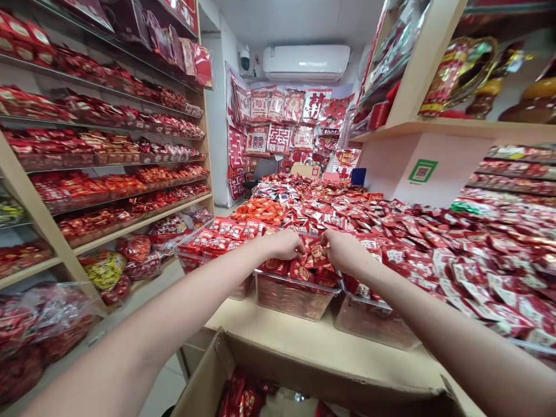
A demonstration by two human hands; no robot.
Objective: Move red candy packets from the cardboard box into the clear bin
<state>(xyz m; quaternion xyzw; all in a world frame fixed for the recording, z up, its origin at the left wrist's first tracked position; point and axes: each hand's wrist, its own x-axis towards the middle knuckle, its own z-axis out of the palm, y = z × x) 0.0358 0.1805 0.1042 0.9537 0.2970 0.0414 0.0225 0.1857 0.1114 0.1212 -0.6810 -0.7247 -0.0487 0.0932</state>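
Observation:
Both arms reach forward over a clear plastic bin point(295, 295) filled with small red packets point(301, 271). My left hand point(287, 245) is above the bin's left side with its fingers curled; whatever lies between them is too small to make out. On the right side of the same bin, my right hand point(343, 250) has its thumb and fingers pinched at the edge of a red packet point(316, 255). Below, an open cardboard box point(330, 370) holds some red packets point(243, 397).
More clear bins point(373, 321) stand on either side, and a large heap of red packets point(425, 231) covers the table behind. Stocked shelves point(108, 159) line the left wall. A cabinet point(434, 124) overhangs the right. Bagged goods point(43, 330) sit low at left.

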